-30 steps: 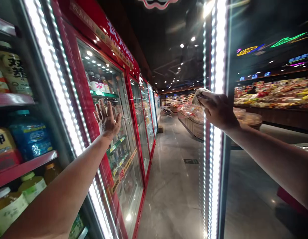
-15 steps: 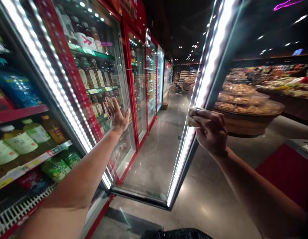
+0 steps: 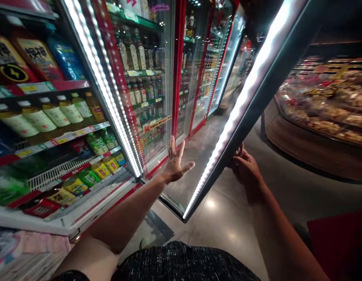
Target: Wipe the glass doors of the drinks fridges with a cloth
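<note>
Glass door (image 3: 228,142) stands open, left hand (image 3: 176,164) spread wide, right hand (image 3: 246,167) curled, its hold unclear.

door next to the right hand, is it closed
No, the door stands swung open, its lit edge well out from the bottle shelves.

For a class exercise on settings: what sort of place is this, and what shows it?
Probably a supermarket or food shop: bottled drinks in rows on labelled shelves, red-framed coolers beyond the open glass door, and a rounded counter at right holding what looks like food.
</note>
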Tool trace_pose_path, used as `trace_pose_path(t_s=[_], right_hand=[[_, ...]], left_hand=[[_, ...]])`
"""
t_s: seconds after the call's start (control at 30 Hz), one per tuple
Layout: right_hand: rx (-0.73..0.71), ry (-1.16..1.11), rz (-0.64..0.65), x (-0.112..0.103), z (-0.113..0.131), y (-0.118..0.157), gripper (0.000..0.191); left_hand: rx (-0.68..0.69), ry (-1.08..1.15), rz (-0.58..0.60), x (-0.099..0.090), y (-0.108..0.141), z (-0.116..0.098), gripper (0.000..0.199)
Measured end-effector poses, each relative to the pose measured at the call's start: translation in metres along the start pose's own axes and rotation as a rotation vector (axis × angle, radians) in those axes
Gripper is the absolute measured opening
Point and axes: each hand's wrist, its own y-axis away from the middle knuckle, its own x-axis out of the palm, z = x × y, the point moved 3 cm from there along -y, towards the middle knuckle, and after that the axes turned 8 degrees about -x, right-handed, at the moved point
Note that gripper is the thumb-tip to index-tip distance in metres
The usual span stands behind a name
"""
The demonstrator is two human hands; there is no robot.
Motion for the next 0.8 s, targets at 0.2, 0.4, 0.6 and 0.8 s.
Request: trace_pose_path(t_s=[0.2,0.4,0.6,0.8], right_hand=[[0.382,-0.2,0.266,0.003,0.014,0.017,0.029],[0.474,-0.067,0.371,0.015,0.032,0.046,0.035],[0.521,-0.06,0.598,0.038,0.037,0.076,0.031],[0.494,-0.064,0.911,0.091,0.057,0.092,0.033]], left_hand=[[0.014,0.115,0.088,0.012,0.053,-0.006,0.139],[0.017,0.118,0.035,0.007,0.097,-0.006,0.152],[0.015,0.123,0.045,-0.034,0.144,0.003,0.15],[-0.182,0.083,-0.026,-0.091,0.215,0.021,0.147]])
